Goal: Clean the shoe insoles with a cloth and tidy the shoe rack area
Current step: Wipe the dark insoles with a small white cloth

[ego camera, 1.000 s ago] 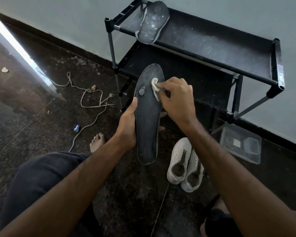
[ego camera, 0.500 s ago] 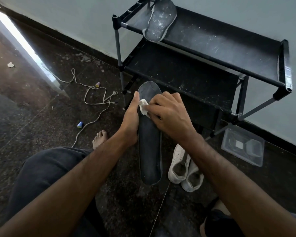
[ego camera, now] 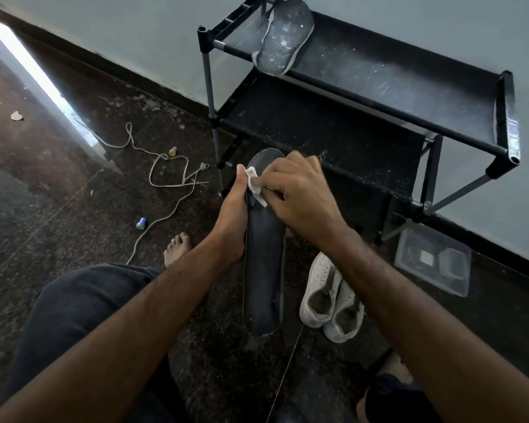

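Note:
My left hand (ego camera: pixel 231 216) grips a long dark insole (ego camera: pixel 264 270) along its left edge, thumb up near the toe end, holding it above the floor. On the upper part of that insole my right hand (ego camera: pixel 300 196) pinches a small white cloth (ego camera: pixel 254 184) and presses it down. A second, dusty grey insole (ego camera: pixel 283 36) lies on the top shelf of the black shoe rack (ego camera: pixel 409 87), overhanging its front bar.
A pair of white sneakers (ego camera: pixel 330 297) stands on the dark floor right of the held insole. A clear plastic box (ego camera: pixel 432 261) sits by the wall under the rack's right end. White laces (ego camera: pixel 171 181) and small caps litter the floor at left, near my bare foot (ego camera: pixel 177 248).
My right hand with the cloth has slid from the right side of the insole's upper part over to its left edge, next to my left thumb. The insole sits lower in view.

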A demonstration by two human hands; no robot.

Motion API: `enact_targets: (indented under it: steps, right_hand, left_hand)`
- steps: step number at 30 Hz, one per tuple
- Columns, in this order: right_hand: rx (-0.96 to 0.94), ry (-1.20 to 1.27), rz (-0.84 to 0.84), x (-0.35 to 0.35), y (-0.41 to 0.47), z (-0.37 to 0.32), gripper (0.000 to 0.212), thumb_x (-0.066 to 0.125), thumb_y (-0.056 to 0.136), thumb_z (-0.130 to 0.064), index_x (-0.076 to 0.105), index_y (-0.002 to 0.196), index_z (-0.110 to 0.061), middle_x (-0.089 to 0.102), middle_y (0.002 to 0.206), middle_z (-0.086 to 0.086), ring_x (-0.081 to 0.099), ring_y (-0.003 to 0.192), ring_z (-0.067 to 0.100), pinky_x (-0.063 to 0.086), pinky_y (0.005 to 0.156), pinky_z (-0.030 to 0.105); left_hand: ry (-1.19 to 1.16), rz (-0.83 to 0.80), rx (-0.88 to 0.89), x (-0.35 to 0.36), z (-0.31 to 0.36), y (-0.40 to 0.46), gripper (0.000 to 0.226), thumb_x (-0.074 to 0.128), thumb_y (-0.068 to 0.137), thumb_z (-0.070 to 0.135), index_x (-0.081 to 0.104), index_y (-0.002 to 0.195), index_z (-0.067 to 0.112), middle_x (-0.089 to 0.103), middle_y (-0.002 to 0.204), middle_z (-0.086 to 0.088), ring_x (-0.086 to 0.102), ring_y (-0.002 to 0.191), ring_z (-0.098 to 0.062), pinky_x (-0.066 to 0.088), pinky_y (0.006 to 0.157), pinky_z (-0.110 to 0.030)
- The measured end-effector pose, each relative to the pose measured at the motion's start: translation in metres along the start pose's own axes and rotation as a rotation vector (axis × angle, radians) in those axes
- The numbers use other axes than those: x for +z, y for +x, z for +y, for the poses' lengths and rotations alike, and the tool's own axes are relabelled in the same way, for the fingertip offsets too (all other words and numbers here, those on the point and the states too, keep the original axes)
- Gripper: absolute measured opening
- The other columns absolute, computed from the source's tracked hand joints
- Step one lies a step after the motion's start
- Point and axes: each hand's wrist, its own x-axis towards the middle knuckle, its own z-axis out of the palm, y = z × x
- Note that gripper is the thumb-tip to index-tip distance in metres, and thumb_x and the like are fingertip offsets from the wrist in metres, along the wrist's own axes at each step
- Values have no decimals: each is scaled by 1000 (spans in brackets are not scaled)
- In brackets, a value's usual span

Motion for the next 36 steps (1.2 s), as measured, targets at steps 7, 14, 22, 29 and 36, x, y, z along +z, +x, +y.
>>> enact_targets:
  steps: [7, 14, 22, 29, 36]
  right_hand:
    - [346, -278, 141, -12, 37, 44, 15, 64, 95, -27, 79, 97, -23, 71, 92, -5, 56, 94, 17, 35, 84, 34]
    - [217, -71, 135, -14, 22, 10, 13, 68, 92, -26, 78, 100, -22, 69, 91, -8, 53, 91, 13, 32, 84, 32]
    - [330, -335, -20, -3, 16, 27, 21, 60, 96, -28, 70, 79, -22, 57, 78, -5, 48, 87, 17, 33, 81, 36]
    - [344, 25, 183, -25, 17, 28, 18, 68, 92, -26, 75, 109, -23, 63, 92, -13, 52, 91, 9, 40, 83, 31]
    - [103, -322, 26, 12, 6, -4, 21, 57, 98, -28, 72, 107, -18, 58, 93, 1, 52, 87, 20, 38, 79, 35]
  left_hand:
    - [103, -89, -57, -2, -4, 5, 92, 14, 98, 71, 69, 122, 1, 65, 88, -28, 60, 64, -33, 53, 57, -36]
    - [92, -65, -12, -3, 2, 2, 81, 20, 102, 64, 70, 119, 3, 73, 95, -22, 71, 68, -30, 61, 63, -39]
    - [116, 57, 35, -1, -1, 4, 78, 23, 103, 61, 72, 110, 0, 70, 82, -26, 63, 57, -33, 54, 54, -36]
    - [158, 14, 21, -5, -4, 7, 80, 22, 104, 60, 68, 116, -4, 70, 92, -32, 66, 60, -34, 57, 57, -38]
    - [77, 11, 5, 1, 1, -1, 70, 30, 105, 57, 65, 122, -1, 71, 84, -27, 66, 62, -37, 57, 59, -41]
